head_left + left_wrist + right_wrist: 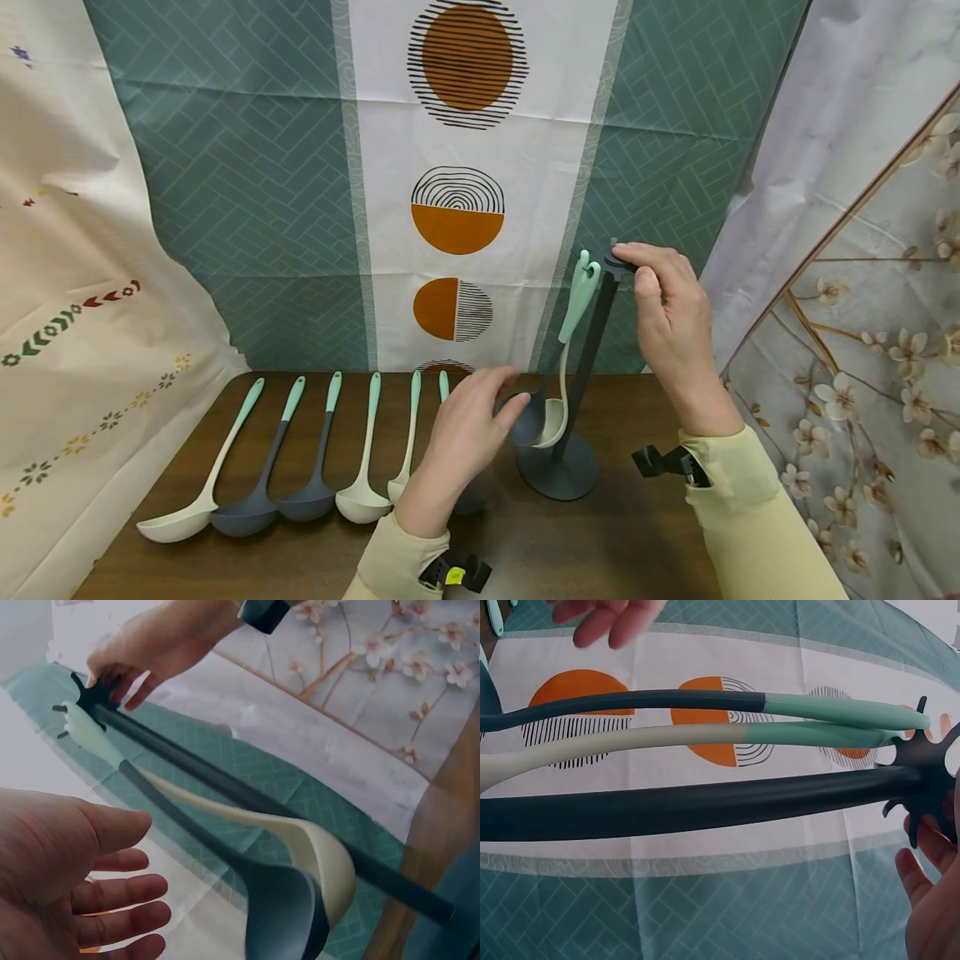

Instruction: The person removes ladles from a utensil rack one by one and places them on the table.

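Observation:
A dark utensil stand [588, 358] with a round base and a hooked top stands upright on the table. Two ladles with mint handles hang from its hooks on the left side: a dark grey ladle [528, 423] and a cream ladle [557, 423] just behind it. My right hand [675, 317] grips the hooked top [922, 776] between thumb and fingers. Beside the hanging bowls is my left hand [468, 433], its fingers loosely extended. In the left wrist view that hand [67, 877] holds nothing and is apart from the dark ladle.
On the brown table [600, 550] several cream and dark ladles lie in a row to the left, handles away from me, including a cream ladle [183, 521] at the far end. My left hand partly covers the rightmost one [470, 500]. Cloth hangs behind and at both sides.

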### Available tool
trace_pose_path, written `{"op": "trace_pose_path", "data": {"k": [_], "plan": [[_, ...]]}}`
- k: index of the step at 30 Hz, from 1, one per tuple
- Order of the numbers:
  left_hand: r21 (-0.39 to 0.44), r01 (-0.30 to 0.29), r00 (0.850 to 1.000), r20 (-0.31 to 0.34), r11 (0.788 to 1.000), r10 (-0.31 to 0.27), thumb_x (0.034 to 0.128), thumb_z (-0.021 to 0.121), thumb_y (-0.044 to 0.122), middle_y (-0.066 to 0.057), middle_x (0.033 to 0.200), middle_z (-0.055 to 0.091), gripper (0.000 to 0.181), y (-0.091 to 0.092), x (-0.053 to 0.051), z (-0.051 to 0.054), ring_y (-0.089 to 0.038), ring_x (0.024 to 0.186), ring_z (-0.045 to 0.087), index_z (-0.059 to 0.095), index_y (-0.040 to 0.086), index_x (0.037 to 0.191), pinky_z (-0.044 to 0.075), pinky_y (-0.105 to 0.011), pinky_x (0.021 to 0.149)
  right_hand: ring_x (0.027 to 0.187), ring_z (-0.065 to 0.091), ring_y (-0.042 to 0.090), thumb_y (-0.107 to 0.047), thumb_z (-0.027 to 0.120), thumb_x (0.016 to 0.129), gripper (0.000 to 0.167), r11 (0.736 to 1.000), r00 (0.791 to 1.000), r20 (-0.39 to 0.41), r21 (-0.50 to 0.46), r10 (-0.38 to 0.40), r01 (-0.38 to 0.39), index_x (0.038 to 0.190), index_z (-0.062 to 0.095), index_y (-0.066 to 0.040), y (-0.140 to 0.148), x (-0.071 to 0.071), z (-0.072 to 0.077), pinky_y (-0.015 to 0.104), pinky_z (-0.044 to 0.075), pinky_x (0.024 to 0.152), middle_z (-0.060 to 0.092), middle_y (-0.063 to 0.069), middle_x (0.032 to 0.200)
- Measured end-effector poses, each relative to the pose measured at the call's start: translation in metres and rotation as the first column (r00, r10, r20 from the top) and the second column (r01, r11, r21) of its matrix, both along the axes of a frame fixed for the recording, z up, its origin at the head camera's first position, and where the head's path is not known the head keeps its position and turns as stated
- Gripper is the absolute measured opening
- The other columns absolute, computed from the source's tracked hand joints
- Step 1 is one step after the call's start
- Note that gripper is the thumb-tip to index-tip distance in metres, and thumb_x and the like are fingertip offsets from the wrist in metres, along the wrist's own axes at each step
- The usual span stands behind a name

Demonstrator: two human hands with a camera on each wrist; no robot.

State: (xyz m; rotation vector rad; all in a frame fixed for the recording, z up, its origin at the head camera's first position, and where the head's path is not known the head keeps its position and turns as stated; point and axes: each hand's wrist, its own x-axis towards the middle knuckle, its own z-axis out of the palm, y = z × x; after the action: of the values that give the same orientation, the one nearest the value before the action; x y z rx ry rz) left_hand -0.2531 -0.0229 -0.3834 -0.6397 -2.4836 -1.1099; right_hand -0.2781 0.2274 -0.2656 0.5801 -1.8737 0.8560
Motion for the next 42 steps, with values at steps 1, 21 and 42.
{"op": "trace_pose_path", "data": {"k": [1,21,42], "plan": [[0.007,0.003,1.0,0.001,1.0,-0.003,0.1066,0.077,0.027,-0.005,0.128,0.074,0.038,0.002,0.0,0.0,-0.026,0.117,0.069,0.072,0.011,0.141,0.058,-0.049,0.098,0.131,0.062,0.028,-0.011,0.05,0.114,0.036,1.0,1.0,0.004,-0.007,0.007,-0.007,0.136,0.078,-0.01,0.0,0.0,0.0,0.03,0.043,0.109,0.073,0.007,0.139],[0.04,0.01,0.997,-0.079,0.999,-0.007,0.1052,0.079,0.024,-0.003,0.122,0.076,0.03,0.033,-0.008,-0.011,-0.024,0.11,0.07,0.075,0.012,0.132,0.06,-0.045,0.093,0.137,0.059,0.022,-0.017,0.048,0.118,0.036,0.984,0.985,0.021,-0.042,0.171,-0.17,0.138,0.076,-0.007,0.004,-0.002,-0.003,0.032,0.043,0.116,0.07,0.009,0.141],[0.024,-0.001,0.994,-0.106,1.0,0.004,0.0989,0.087,0.019,0.0,0.109,0.079,0.022,0.039,-0.008,-0.014,-0.02,0.097,0.07,0.079,0.013,0.119,0.06,-0.038,0.082,0.137,0.06,0.022,-0.013,0.047,0.116,0.037,0.983,0.985,0.009,-0.054,0.174,-0.174,0.137,0.076,-0.006,0.002,0.004,-0.003,0.033,0.043,0.118,0.071,0.01,0.14]]}}
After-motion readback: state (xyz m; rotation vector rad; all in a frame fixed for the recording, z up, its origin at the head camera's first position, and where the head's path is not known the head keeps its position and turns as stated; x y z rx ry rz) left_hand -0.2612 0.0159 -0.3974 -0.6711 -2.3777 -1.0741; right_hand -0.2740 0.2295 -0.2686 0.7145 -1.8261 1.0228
